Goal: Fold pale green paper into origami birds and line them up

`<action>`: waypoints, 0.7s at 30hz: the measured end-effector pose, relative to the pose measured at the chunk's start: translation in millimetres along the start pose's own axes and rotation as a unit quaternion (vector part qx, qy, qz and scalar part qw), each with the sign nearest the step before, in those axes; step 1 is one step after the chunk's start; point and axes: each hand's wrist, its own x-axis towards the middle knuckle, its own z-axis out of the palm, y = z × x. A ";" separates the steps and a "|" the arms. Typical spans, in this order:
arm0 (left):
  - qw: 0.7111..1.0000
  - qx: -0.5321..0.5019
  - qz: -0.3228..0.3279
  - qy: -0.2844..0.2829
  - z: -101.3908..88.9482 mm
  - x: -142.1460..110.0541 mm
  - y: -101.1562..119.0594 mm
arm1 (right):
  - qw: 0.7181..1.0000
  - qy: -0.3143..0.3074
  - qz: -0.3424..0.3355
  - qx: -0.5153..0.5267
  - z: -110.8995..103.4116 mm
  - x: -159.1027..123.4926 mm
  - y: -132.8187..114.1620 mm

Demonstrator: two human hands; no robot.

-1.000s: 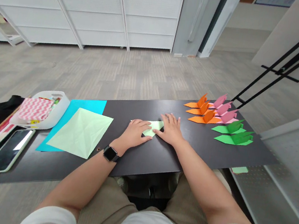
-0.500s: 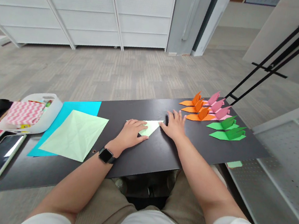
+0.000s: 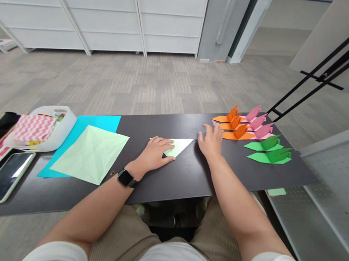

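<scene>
A small folded piece of pale green paper (image 3: 180, 146) lies on the dark table, its pointed end toward the right. My left hand (image 3: 155, 151) rests flat on its left part with the fingers stretched out, hiding that part. Just right of the paper's tip, apart from it, is my right hand (image 3: 211, 140), fingers spread and slightly bent, with nothing in it. Close to its fingertips stand orange folded-paper figures (image 3: 235, 131). Pink folded figures (image 3: 258, 124) and green folded figures (image 3: 269, 151) sit farther right.
Left of my hands, a creased pale green sheet (image 3: 91, 152) lies over blue paper (image 3: 98, 122). Beyond it are a white basket (image 3: 68, 125) holding a pink zigzag-patterned item, and a phone (image 3: 4, 178) with a cable. A black easel stand (image 3: 318, 80) rises behind the table's right end.
My right hand has lifted off the folded paper's right tip and shifted a little to the right. My left hand stays on the paper. The view has shifted slightly.
</scene>
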 end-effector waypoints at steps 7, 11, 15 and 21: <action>1.000 0.008 -0.009 0.008 -0.1 -2.1 2.3 | 0.963 -0.153 -0.211 0.075 -10.1 -18.3 -39.2; 1.000 0.006 -0.025 0.006 1.8 -2.6 1.7 | 0.951 -0.197 -0.231 0.064 -4.4 -22.9 -44.3; 0.998 0.026 -0.047 0.031 -5.0 -1.7 -7.1 | 0.948 -0.205 -0.236 0.058 -2.9 -21.0 -40.5; 0.985 0.007 -0.091 0.149 -21.8 -4.4 -35.0 | 0.951 -0.201 -0.228 0.056 -2.8 -19.0 -36.2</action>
